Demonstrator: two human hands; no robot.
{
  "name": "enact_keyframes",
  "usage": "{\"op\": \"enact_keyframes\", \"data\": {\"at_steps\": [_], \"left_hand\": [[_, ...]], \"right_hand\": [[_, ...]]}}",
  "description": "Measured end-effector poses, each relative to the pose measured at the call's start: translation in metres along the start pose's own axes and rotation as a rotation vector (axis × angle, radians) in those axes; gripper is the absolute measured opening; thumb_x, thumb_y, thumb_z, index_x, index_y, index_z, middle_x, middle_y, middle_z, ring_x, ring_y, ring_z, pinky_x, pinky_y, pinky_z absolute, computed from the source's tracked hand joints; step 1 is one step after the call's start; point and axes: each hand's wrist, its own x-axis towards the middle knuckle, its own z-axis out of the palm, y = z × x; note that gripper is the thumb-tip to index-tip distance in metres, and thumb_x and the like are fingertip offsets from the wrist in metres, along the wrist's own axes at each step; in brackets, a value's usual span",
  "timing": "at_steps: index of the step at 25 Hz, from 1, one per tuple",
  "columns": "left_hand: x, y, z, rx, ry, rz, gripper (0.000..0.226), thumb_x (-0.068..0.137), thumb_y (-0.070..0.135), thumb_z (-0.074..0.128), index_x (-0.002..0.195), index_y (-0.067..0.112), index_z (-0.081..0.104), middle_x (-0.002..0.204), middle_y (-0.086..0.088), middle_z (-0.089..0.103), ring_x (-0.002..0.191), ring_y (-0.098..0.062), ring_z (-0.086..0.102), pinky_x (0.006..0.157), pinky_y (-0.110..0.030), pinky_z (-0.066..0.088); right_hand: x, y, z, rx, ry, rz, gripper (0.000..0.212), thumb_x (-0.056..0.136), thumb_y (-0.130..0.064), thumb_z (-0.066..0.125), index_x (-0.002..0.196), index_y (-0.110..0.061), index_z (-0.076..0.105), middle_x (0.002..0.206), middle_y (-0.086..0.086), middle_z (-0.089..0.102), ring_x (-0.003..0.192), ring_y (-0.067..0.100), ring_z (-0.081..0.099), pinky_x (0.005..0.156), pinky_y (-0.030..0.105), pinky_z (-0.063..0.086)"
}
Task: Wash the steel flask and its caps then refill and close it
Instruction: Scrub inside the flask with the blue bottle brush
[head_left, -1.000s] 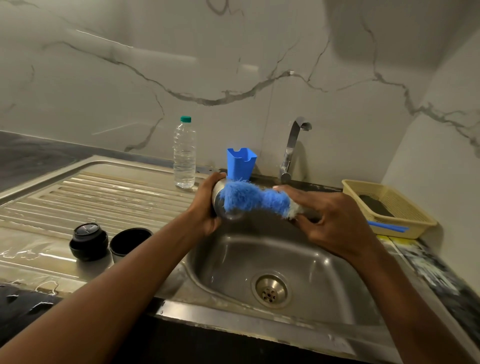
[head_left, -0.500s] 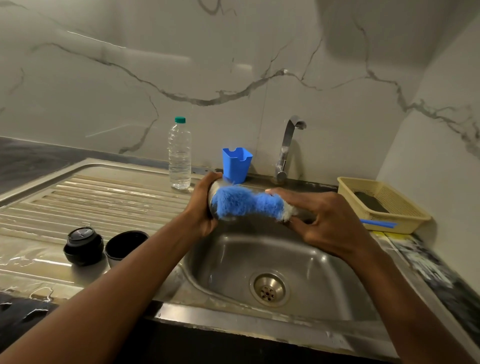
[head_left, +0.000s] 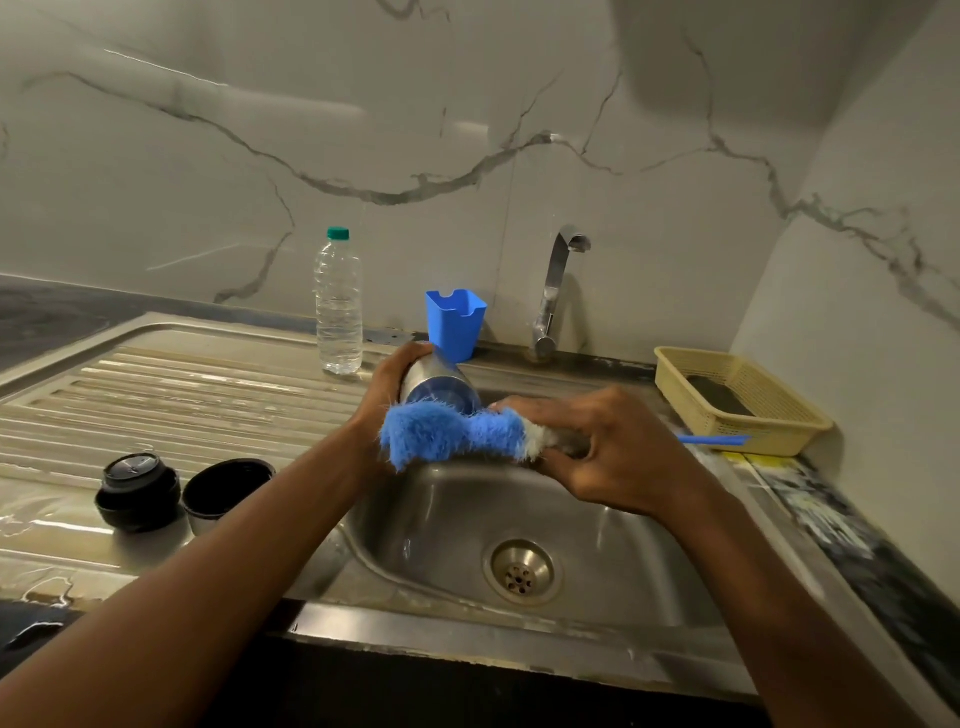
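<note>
Over the sink basin (head_left: 613, 551), my left hand (head_left: 387, 395) grips the steel flask (head_left: 439, 387), which lies tilted with its base toward the wall. My right hand (head_left: 618, 452) holds a blue and white bristle brush (head_left: 452, 434) by its handle end, the blue bristles lying against the flask's lower side. The flask's mouth is hidden behind the brush and hand. On the draining board to the left stand a black inner cap (head_left: 136, 488) and a black-lined cup cap (head_left: 223, 491), side by side.
A clear water bottle with a green cap (head_left: 337, 304) and a blue plastic holder (head_left: 456, 323) stand at the back by the tap (head_left: 558, 291). A yellow basket (head_left: 737, 400) holding a dark pad sits at the right. The drain (head_left: 519, 571) lies below.
The flask has tipped so that its base points more toward the wall, and the brush now sits lower and nearer me against it. Both hands stayed over the basin.
</note>
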Motion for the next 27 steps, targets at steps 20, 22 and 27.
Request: {"op": "enact_keyframes", "data": {"at_steps": [20,22,27], "left_hand": [[-0.016,0.069,-0.023,-0.218,0.208,0.186,0.056,0.09,0.039,0.07,0.135,0.01,0.055,0.111,-0.014,0.065,0.095,-0.026,0.068,0.074,-0.038,0.065],[-0.026,0.089,-0.023,-0.225,0.192,0.233,0.053,0.09,0.038,0.07,0.133,0.01,0.056,0.111,-0.013,0.066,0.096,-0.026,0.069,0.079,-0.037,0.064],[-0.058,0.131,-0.036,-0.192,0.136,0.336,0.02,0.095,0.025,0.059,0.106,0.01,0.057,0.083,-0.009,0.071,0.08,-0.021,0.072,0.084,-0.038,0.061]], "right_hand": [[-0.014,0.024,-0.003,0.052,0.19,0.166,0.057,0.088,-0.043,0.078,0.142,-0.032,0.06,0.107,-0.013,0.077,0.082,-0.001,0.069,0.07,0.022,0.056],[-0.014,0.026,0.001,-0.032,0.17,0.158,0.057,0.089,-0.045,0.077,0.142,-0.035,0.06,0.105,-0.01,0.078,0.08,0.003,0.07,0.069,0.028,0.057],[-0.01,0.021,0.008,-0.136,0.125,0.152,0.058,0.09,-0.058,0.065,0.145,-0.041,0.054,0.102,-0.007,0.079,0.079,0.013,0.07,0.07,0.037,0.058]]}}
